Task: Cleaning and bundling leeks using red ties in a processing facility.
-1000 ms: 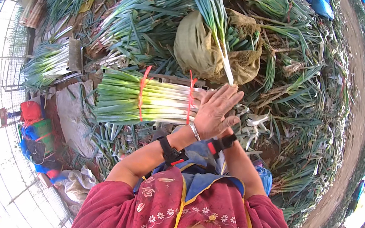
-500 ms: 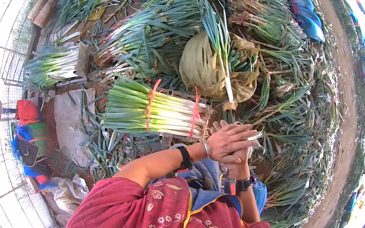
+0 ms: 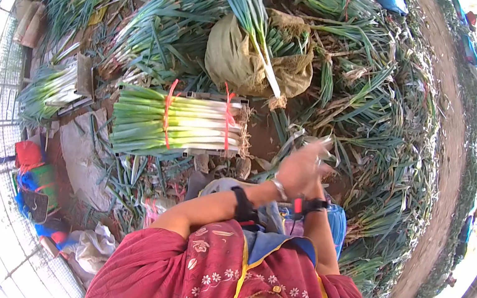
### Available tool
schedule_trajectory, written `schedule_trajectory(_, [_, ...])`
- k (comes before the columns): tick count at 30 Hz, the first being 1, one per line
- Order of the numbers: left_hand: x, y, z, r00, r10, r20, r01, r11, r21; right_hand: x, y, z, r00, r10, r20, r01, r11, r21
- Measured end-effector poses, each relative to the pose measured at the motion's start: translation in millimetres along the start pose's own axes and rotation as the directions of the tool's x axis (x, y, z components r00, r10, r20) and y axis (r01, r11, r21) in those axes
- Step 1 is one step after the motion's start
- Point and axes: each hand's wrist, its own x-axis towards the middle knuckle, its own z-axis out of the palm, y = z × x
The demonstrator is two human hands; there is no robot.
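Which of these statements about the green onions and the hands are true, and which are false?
1. The green onion bundle is tied with two red bands. True.
2. The left hand rests flat on the bundle. False: both hands are together to the right of the bundle, off it.
3. A single green onion lies across the tan sack behind the bundle. True.
4. The roots of the bundle point to the person's left. False: the roots are at its right end, the green tops at its left end.
5. The right hand grips the sack. False: it is against the left hand, away from the sack; whether it holds anything cannot be told.
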Motion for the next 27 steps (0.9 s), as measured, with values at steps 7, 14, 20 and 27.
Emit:
schedule_trajectory(7, [-27.8,15.3,4.8,0.773,0.599,0.209,-0.634,0.721,0.279,-3.6,17.1,39.6,0.911,-0.075,0.406,0.087,0.996,-0.012])
schedule_trajectory(14, [-41.4,-97.9,-62.4,0.939,-0.05,0.339,-0.227,0.65,0.725,-6.3,-1.6,73.7,0.732,-0.123,0.67,0.193,0.981,-0.03])
schedule_trajectory(20, [-113.5,-228.1,-206.9,0.742,-0.637,-0.21,0.541,0.383,0.748,14.8,-26.0,78.5,0.827,0.397,0.398,-0.171,0.852,-0.496])
schedule_trajectory(27, [-171.0,-322.0,-354.3,0.75,-0.222,-0.622,0.661,0.241,0.711,60.4,72.8,142.5,0.947,0.274,0.17,-0.115,0.781,-0.614])
